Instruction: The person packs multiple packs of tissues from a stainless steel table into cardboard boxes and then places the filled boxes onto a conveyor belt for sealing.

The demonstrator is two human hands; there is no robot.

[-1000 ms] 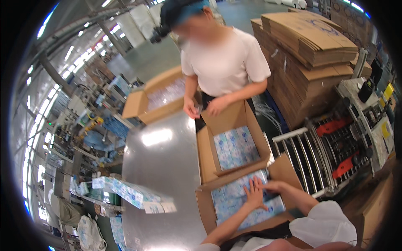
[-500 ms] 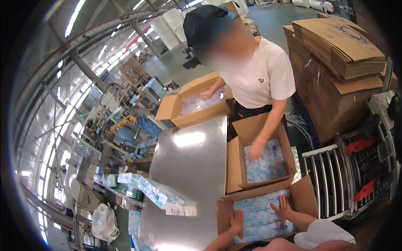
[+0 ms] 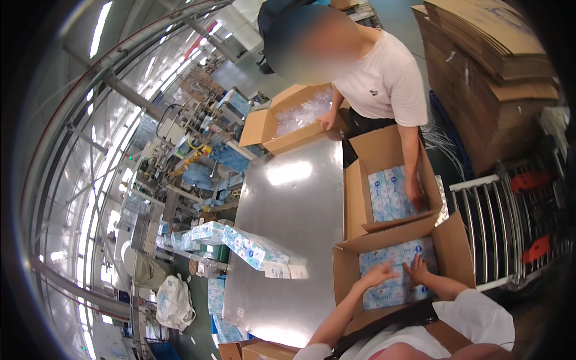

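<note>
In front of me stands an open cardboard box (image 3: 454,247) holding blue-and-white printed packs (image 3: 379,298), laid in rows. My right hand (image 3: 416,270) rests on the packs with its fingers spread. Close beside it, my left hand (image 3: 379,273) is over the middle of the packs, fingers stretched out and somewhat blurred; whether it touches them I cannot tell. Neither hand holds anything. Just beyond, a second open box (image 3: 377,147) contains similar packs (image 3: 384,193), and a co-worker's hand (image 3: 414,193) reaches into its right side.
A metal table (image 3: 288,210) lies to the left, with a line of joined packs (image 3: 252,247) at its left edge. The co-worker's other hand (image 3: 327,120) touches a carton of clear plastic (image 3: 303,114). Flattened cartons (image 3: 510,42) and a roller conveyor (image 3: 480,219) are at the right.
My left hand has moved from the box's left side to the middle of the packs, nearer my right hand. The co-worker's hands have shifted to the plastic carton's edge and the second box's right side.
</note>
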